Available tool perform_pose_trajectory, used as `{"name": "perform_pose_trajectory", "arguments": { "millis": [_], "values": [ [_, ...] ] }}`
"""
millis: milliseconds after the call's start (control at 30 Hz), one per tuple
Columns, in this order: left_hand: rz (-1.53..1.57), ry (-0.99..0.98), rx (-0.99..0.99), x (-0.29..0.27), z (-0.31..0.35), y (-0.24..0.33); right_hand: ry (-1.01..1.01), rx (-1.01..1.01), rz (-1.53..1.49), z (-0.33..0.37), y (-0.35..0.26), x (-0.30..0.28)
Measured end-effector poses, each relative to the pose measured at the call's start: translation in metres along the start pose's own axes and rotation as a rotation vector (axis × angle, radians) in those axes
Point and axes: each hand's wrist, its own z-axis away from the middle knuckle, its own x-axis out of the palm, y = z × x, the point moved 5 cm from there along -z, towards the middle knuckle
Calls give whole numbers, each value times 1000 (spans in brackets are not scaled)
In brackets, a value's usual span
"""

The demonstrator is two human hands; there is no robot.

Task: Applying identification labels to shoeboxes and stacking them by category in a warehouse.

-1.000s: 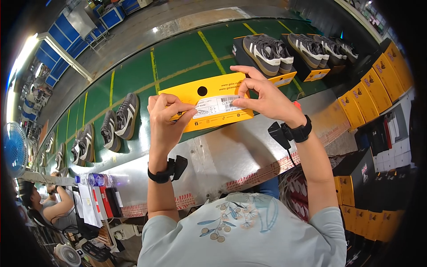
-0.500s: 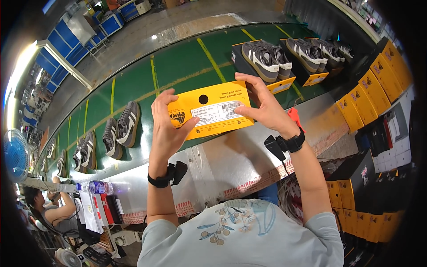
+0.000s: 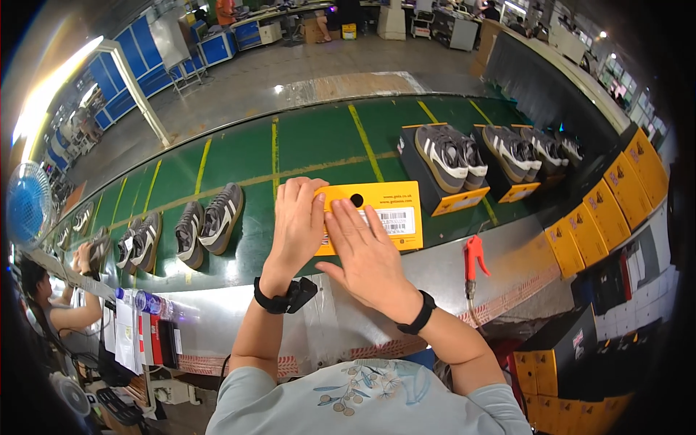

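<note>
A yellow shoebox (image 3: 406, 190), with a round black hole and a white label, sits in front of me at the near edge of the green belt. My left hand (image 3: 296, 225) lies over its left end, fingers straight and close together, thumb hidden. Pressed flat on the yellow face, the fingers of my right hand (image 3: 366, 254) cover part of the label (image 3: 399, 221), with the thumb sticking out to the left. Each wrist wears a black strap.
Grey sneakers (image 3: 221, 217) stand in pairs on the belt (image 3: 315, 138) to the left. More sneakers (image 3: 444, 156) rest on boxes at right. A red air gun (image 3: 475, 257) hangs by the metal edge. Yellow-ended boxes (image 3: 605, 214) line the right. A co-worker (image 3: 69, 312) sits at far left.
My right hand has left the box's right end and moved left onto its face. My left hand has turned over the left end. The view has tilted up, showing more of the floor beyond.
</note>
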Motion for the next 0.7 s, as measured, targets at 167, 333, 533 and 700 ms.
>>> {"name": "perform_pose_trajectory", "arguments": {
  "millis": [167,333,533,700],
  "values": [
    [36,-46,-62,5,-2,-6,3,150,85,17,39,-10],
    [70,-56,-82,11,-3,13,-12,421,102,67,104,-22],
    [193,-48,-48,12,3,13,153,584,-602,86,101,2],
    [274,-146,-85,40,27,-53,153,544,-391,87,112,55]
  ]
}}
